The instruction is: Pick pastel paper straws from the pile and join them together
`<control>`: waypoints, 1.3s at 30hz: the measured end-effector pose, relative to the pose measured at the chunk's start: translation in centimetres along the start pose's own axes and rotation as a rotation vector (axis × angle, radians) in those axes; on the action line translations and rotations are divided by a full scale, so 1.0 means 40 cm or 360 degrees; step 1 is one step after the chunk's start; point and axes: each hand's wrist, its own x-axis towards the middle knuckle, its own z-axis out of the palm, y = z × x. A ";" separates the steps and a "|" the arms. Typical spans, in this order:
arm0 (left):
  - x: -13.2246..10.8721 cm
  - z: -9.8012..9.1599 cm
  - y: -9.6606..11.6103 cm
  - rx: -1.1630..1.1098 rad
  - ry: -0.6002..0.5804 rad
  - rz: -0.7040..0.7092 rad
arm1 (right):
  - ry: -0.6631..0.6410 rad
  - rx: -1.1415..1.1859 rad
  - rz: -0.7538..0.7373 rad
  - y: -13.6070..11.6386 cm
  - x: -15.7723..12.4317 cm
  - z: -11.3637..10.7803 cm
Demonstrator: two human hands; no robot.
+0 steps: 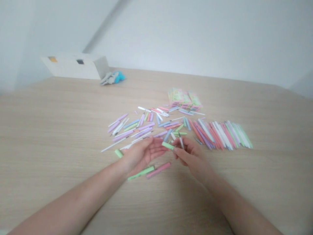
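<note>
My right hand [190,155] pinches a short light-green pen cap [168,146] between thumb and forefinger. A thin white piece with a dark tip [181,141] sticks up among the same hand's fingers. Just left of it my left hand [148,153] lies palm up with its fingers stretched out, seemingly holding nothing. The cap's left end is close to those fingertips; whether they touch is too blurred to tell. Below the hands are a green pen part [141,173] and a pink pen part [158,170]. Another green piece [119,153] shows beside my left wrist.
Loose pastel pen parts and thin white sticks [124,133] spread beyond my hands. To the right lies a row of pens [221,135] side by side. Stacked printed packs [184,99] stand behind. A white box [73,68] and a grey-and-blue crumpled thing [112,78] are at the back left.
</note>
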 end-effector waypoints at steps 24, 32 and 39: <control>-0.011 0.008 -0.017 -0.0174 -0.0189 -0.0329 | 0.0225 -0.0206 -0.0251 0.002 -0.006 -0.004; -0.015 0.005 -0.018 -0.0151 -0.0272 -0.0285 | 0.0279 0.0098 -0.0181 0.016 0.000 -0.014; -0.016 0.008 -0.016 -0.0133 -0.0233 -0.0301 | 0.0120 -0.0003 -0.0230 0.016 -0.013 -0.007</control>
